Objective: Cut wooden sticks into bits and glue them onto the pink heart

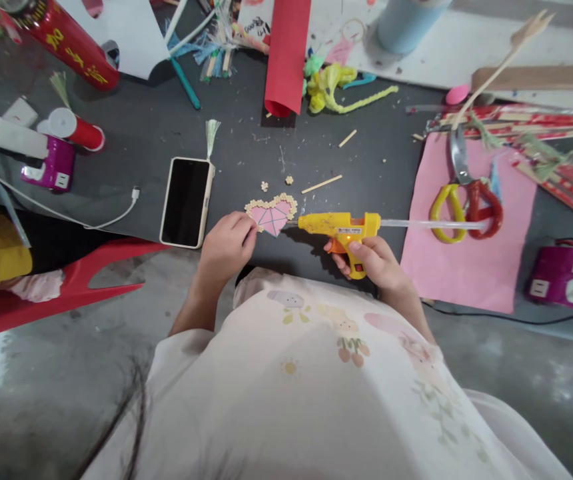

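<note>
A small pink heart (pixel 272 219) with lines across its face has a beaded-looking cream trim along its upper edges. My left hand (pixel 229 245) pinches the heart at its left side. In my right hand (pixel 374 261) is a yellow hot glue gun (pixel 339 225), its nozzle pointing left at the heart's right edge. A long clear glue stick (pixel 424 225) sticks out of the gun's back end. Just above the heart lie two tiny cream clusters (pixel 289 180) and a thin wooden stick (pixel 322 184).
Left of my hands lies a phone (pixel 185 202), with a white cable (pixel 111 223) beyond it. To the right, scissors (pixel 461 193) rest on pink paper (pixel 471 277). A red paper roll (pixel 287 60), yellow pipe cleaners (pixel 329 87) and a red can (pixel 66 47) stand or lie farther back.
</note>
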A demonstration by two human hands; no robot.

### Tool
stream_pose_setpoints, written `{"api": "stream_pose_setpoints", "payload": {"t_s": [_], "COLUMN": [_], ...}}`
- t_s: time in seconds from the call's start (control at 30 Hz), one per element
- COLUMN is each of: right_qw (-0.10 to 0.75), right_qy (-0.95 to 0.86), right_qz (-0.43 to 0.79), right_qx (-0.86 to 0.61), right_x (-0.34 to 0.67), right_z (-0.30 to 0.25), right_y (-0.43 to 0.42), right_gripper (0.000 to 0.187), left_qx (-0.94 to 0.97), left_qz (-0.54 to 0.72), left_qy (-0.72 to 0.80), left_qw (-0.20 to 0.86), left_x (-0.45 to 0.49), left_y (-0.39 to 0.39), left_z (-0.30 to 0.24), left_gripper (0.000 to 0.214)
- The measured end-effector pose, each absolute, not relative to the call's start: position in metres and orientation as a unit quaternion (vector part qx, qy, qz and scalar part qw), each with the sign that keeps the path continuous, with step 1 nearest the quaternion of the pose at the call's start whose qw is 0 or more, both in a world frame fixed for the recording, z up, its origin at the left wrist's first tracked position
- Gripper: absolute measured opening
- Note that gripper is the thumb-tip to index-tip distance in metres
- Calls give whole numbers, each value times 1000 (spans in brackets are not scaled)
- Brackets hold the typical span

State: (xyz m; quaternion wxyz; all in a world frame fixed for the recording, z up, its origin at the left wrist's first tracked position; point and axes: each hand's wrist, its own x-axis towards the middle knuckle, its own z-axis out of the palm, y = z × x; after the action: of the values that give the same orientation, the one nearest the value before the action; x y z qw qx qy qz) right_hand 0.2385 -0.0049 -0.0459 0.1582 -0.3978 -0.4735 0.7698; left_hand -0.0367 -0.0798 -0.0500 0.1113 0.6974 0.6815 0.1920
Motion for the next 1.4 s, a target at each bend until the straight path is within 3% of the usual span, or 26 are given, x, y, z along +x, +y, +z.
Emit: {"api": "stream_pose_setpoints", "payload": {"t_s": [0.27, 0.7, 0.93, 1.4], "right_qw": [151, 142, 158, 166], "right_qy": [-477, -482, -471, -484], "right_qz": [767, 761, 770, 756], "right_qx": [-402, -411, -400, -407], "right_x": [239, 240, 242, 237], "right_z": [-48, -47, -48, -43], "right_y": [-5, -7, -8, -9], "right_gripper": [37, 36, 34, 37], "left_qx": [705, 722, 700, 703], "left_qz": [146, 145, 221, 216], "left_qy": [692, 660, 664, 664], "left_qw": [55, 151, 141, 136], "left_x": [-34, -37, -41, -34], "left_y": [-89, -96, -102, -103], "left_z": [-45, -19, -28, -47], "left_gripper": [14, 13, 14, 9]}}
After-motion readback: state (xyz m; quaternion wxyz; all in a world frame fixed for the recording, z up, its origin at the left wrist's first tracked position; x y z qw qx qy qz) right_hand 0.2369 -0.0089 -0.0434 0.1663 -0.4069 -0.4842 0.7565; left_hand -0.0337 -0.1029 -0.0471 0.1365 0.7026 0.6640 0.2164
